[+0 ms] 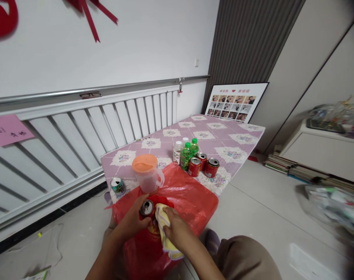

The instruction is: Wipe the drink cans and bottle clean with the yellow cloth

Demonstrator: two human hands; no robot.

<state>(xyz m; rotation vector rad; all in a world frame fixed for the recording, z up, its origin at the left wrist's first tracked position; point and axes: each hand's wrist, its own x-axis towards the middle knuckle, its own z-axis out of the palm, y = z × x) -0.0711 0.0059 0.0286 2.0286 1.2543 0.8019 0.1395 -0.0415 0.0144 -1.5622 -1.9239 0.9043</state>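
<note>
My left hand [134,218] is closed around an opened red and dark drink can [147,209], held upright over a red plastic bag [191,196]. A yellow cloth [165,223] with pale trim is gripped in my right hand [177,229], right beside the can; part of it hangs below the fingers. Under the can, a red item with gold marks [154,229] shows only in part. Just beyond my hands stands a clear plastic jug [144,181] with an orange lid [144,163]. The red bag spreads over the near table end and droops off its edge.
Farther back stand green-capped bottles [185,156], white-capped bottles [177,152] and several red cans [211,168]. A teal can [118,186] is near the left edge. The table has a purple floral cloth [233,139]. A white radiator [121,116] runs along the wall.
</note>
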